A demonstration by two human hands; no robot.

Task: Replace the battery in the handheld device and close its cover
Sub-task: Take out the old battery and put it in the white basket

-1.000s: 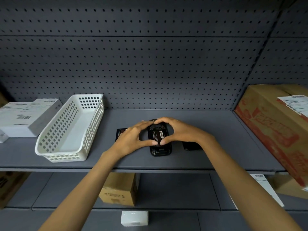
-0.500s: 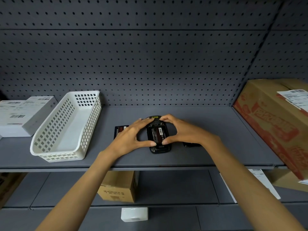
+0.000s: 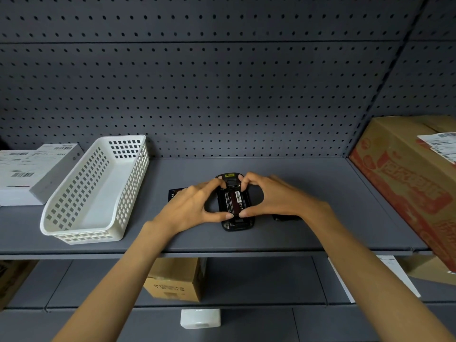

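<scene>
In the centre of the frame the handheld device [image 3: 238,224] is lying face down on the shelf [image 3: 320,193] with a battery [image 3: 233,203] sitting in its open bay, so the swap is looking nearly done (the cover is not yet on). The left hand [image 3: 190,208] and the right hand [image 3: 276,201] are each pinching the battery, forefinger at its upper end, thumb at its lower end.

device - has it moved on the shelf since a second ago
No. The device keeps its place against the basket and shelf edge; only the view shifted.
</scene>
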